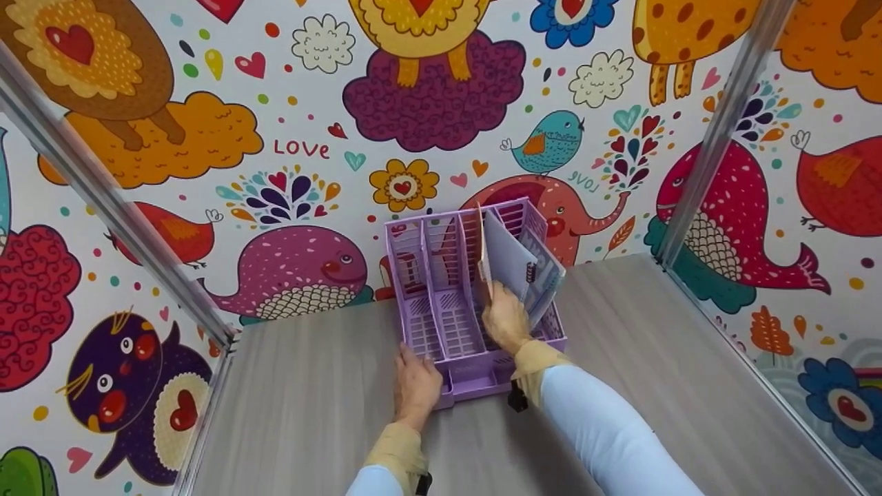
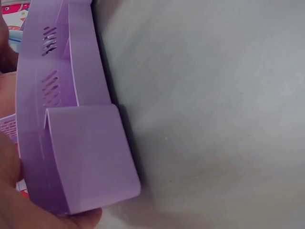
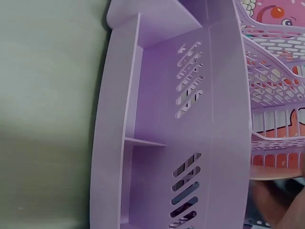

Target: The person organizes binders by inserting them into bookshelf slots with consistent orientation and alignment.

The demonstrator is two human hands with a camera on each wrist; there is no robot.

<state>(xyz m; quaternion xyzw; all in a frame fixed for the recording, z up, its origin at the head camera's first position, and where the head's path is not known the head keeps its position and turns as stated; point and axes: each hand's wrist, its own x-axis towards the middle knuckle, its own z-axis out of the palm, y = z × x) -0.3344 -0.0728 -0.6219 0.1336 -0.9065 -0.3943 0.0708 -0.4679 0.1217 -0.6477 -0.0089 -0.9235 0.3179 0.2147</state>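
A purple plastic file organizer [image 1: 451,362] with upright slots and a low front tray stands on the table against the wall. My left hand [image 1: 417,382] grips its front left corner; in the left wrist view, fingers curl round the end of the front tray [image 2: 93,157]. My right hand [image 1: 508,322] reaches into a slot right of the middle and holds a thin tan-edged notebook [image 1: 481,258], its fingertips partly hidden. Beside it leans a pale blue-grey notebook [image 1: 508,249] with a black spiral. Another light blue book [image 1: 548,272] stands in the rightmost part.
Two slots [image 1: 441,303] on the organizer's left side show bare grid floors. The grey wood-grain table [image 1: 303,399] extends around it. A wall printed with cartoon animals [image 1: 303,269] rises right behind, and metal frame posts [image 1: 716,138] stand at both sides.
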